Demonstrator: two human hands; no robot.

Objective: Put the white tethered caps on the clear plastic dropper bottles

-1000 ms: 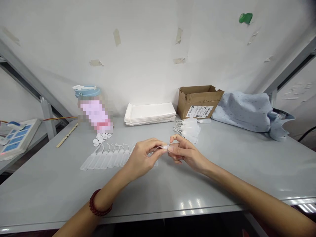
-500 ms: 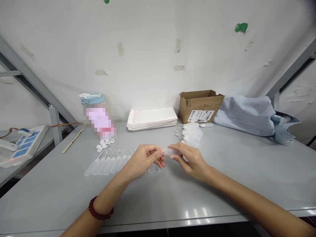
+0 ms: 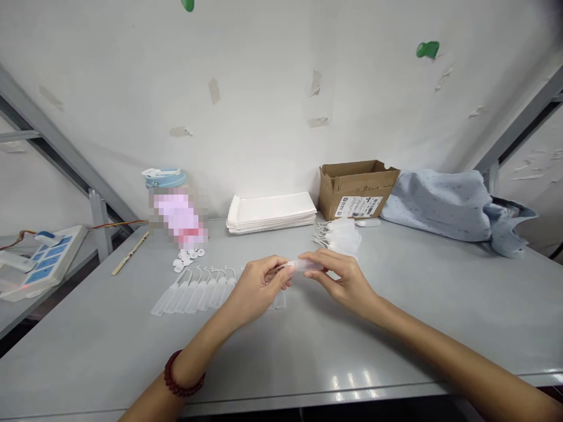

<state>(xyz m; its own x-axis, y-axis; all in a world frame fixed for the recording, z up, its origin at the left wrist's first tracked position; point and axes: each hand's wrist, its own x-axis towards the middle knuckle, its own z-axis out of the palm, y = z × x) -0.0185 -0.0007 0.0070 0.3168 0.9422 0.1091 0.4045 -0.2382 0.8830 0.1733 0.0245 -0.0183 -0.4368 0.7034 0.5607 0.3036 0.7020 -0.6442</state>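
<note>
Both my hands meet over the middle of the table around one small translucent plastic tube (image 3: 308, 266). My right hand (image 3: 345, 281) pinches the tube's body from the right, thumb below and fingers above. Pinched at its other end are the thumb and fingers of my left hand (image 3: 264, 287), which mostly hide that end. Left of my left hand, several like tubes (image 3: 193, 295) lie in a row, with thin curved white ends pointing away. More are partly hidden behind that hand. A pile of similar tubes (image 3: 338, 235) lies beyond my right hand.
Small white caps (image 3: 187, 258) lie by a blurred container with a blue lid (image 3: 165, 178). A stack of white envelopes (image 3: 272, 211), a cardboard box (image 3: 358, 190) and a pale blue cloth (image 3: 435, 202) line the wall. A thin stick (image 3: 130, 253) lies at the left.
Both hands still hold the tube at nearly the same place. My left fingers have closed in further around its end, and the tube looks more level.
</note>
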